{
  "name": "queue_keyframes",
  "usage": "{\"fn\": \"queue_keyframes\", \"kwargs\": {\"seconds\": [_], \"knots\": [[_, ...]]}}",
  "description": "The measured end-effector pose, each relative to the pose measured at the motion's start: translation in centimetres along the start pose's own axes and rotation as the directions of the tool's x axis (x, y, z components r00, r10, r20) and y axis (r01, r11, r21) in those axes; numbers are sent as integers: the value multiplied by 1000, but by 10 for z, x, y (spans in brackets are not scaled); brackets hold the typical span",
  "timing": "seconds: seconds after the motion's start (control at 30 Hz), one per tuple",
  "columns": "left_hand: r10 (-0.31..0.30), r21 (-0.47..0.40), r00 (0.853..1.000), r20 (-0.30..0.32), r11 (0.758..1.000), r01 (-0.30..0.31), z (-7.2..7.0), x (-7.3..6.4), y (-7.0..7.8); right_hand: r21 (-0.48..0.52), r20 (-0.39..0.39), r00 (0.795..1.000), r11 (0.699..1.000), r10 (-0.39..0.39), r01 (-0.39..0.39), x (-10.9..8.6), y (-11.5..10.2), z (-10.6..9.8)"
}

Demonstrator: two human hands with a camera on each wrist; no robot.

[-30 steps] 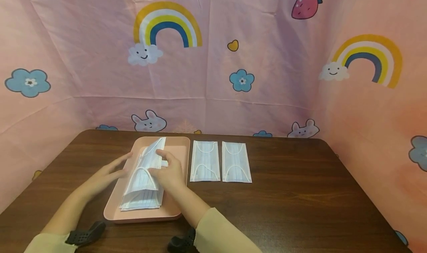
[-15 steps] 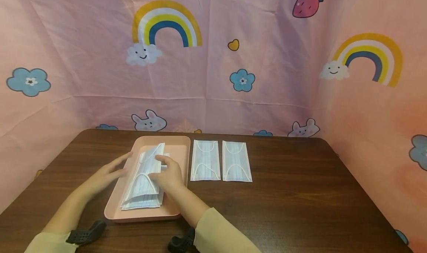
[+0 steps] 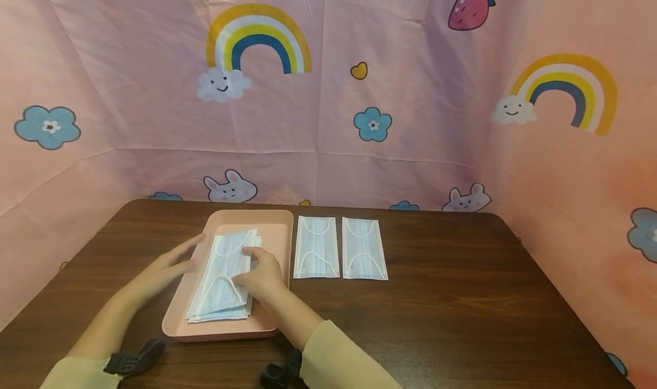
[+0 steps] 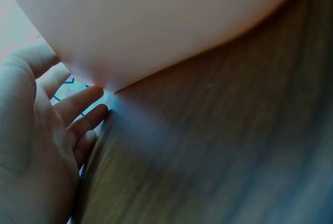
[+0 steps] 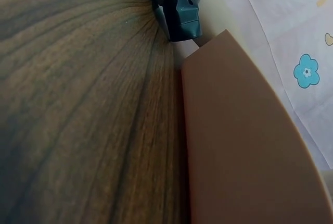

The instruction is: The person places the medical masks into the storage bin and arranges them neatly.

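A pale pink tray holds a small stack of white-and-blue face masks. The top face mask lies nearly flat on this stack, its front edge still slightly raised. At its right edge, my right hand pinches it between thumb and fingers, beside the ear loop. My left hand has its fingers loosely spread against the tray's left side; in the left wrist view the fingertips meet the tray wall. The right wrist view shows the tray's outer wall, and the right hand is out of sight there.
Two more face masks, one beside the tray and another to its right, lie flat side by side on the dark wooden table. A pink patterned cloth hangs behind and around the table. Each wrist wears a black band.
My right hand has lowered the top face mask from a raised, tilted position down onto the stack. The left hand has stayed at the tray's side.
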State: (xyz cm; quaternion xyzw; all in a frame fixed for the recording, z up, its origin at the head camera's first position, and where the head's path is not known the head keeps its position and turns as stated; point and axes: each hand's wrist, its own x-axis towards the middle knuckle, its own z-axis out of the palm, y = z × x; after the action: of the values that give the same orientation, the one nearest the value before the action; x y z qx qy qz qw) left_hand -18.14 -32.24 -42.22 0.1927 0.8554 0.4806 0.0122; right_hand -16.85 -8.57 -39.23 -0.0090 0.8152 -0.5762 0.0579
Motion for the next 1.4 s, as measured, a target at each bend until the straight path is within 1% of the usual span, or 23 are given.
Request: {"fn": "queue_keyframes", "kwargs": {"seconds": [0.17,0.3,0.37,0.5,0.63,0.67,0.73,0.8,0.9,0.97,1.07,1.17,1.23,1.3,1.4], "knots": [[-9,11,1000,1,1000,9,-1,1,-1,-110,17,1000,994,-11,13,-1,0,0],[-23,18,1000,-2,1000,23,-1,0,0,-215,39,999,976,-36,44,-2,0,-1],[-22,26,1000,-6,999,22,-1,0,-1,-275,66,997,959,-44,61,-2,0,-1],[-43,36,999,-6,998,43,-1,-2,-1,-393,130,990,913,-62,109,-1,0,-3],[-59,41,998,4,997,59,-1,-1,1,-481,165,984,866,-61,134,1,0,-6],[-57,41,998,9,998,56,0,-1,1,-495,169,984,858,-57,135,2,-1,-6],[-53,37,999,14,998,52,0,-1,2,-504,176,983,853,-53,136,2,-1,-9],[-58,38,998,14,998,58,0,-1,2,-495,174,983,859,-54,135,3,-2,-12],[-59,20,998,14,998,59,0,-1,2,-449,164,985,885,-55,125,0,-4,-16],[-54,17,998,8,998,54,0,0,2,-399,163,984,907,-74,134,-1,-6,-21],[-40,1,999,7,999,40,0,0,0,-281,174,977,944,-124,170,-8,-10,-29],[-48,5,999,14,999,48,1,0,-1,-135,174,962,963,-209,234,-14,-12,-40],[-51,1,998,22,999,51,1,0,-1,-41,164,951,962,-262,271,-18,-13,-49],[-56,15,998,18,998,56,1,0,0,29,140,940,950,-311,310,-19,-12,-59],[-60,20,998,17,998,59,0,0,2,72,96,927,932,-361,356,-19,-10,-73]]}}
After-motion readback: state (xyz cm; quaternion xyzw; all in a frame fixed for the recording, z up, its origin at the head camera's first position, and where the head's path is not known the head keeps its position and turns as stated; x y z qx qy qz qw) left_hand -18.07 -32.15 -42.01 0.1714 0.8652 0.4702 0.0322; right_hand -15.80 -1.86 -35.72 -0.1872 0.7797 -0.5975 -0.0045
